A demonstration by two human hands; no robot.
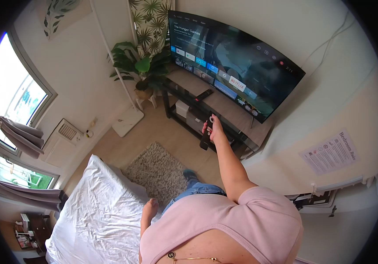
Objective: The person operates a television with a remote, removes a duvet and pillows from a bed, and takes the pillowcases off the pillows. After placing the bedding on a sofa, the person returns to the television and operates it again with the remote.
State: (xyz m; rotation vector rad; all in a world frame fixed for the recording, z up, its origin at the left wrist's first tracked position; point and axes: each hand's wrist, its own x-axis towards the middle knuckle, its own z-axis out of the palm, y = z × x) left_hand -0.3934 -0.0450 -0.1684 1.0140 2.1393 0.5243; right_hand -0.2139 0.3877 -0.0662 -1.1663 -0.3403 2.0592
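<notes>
the remote [206,137] is in the right hand [216,130], held out at the end of a stretched arm, in front of the tv stand [242,133] and below the screen of the tv [228,61]. that hand is closed around the remote: fingers wrap one side, the thumb lies over the face near the upper end, and the lower end sticks out bare past the palm. the left hand [152,206] is low beside the bed [96,211], near the white sheet; it looks loosely curled, but it is too small and turned away to tell whether it holds anything or touches the cloth.

the remote is slim, long and dark, and judging by its look it should be light and stiff, likely a hard plastic shell that won't bend or squash in a normal grip. the casing may be a bit slippery in a damp palm, and a drop could crack it or pop a cover loose. the best hold is around the middle, fingers curled under the back, with the thumb free over the buttons; gripping hard across the face would risk stray presses. another remote [204,95] lies on top of the stand, apart from the hand.
</notes>
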